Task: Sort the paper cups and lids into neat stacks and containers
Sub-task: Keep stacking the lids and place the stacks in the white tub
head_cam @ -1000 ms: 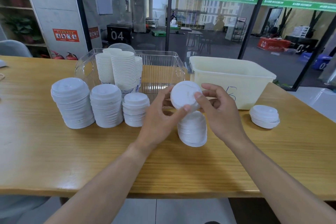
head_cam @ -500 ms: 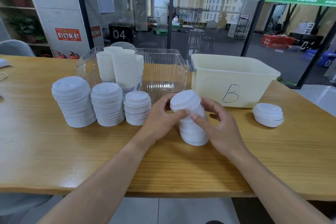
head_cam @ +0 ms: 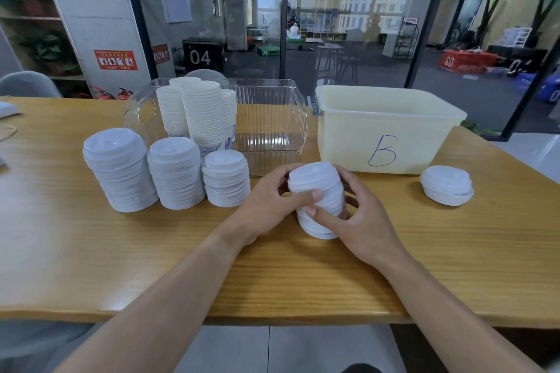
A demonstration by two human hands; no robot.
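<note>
Wooden and pale, the surface fills the lower view; behind it a glass wall with a green strip gives onto a dim room of chairs and shelves. Taking the cream bin marked "B" as landmark: a clear ribbed container sits just to its left, holding paper cup stacks in its left end. Left of that container and nearer the person stand 3 lid stacks in a row, shrinking toward the bin. A short lid pile lies off the bin's right front corner. Just in front of the bin's left end stands the held lid stack, leaning slightly. The left hand wraps its left side, thumb across the front; the right hand curls round its right side, thumb on the lower lids.
</note>
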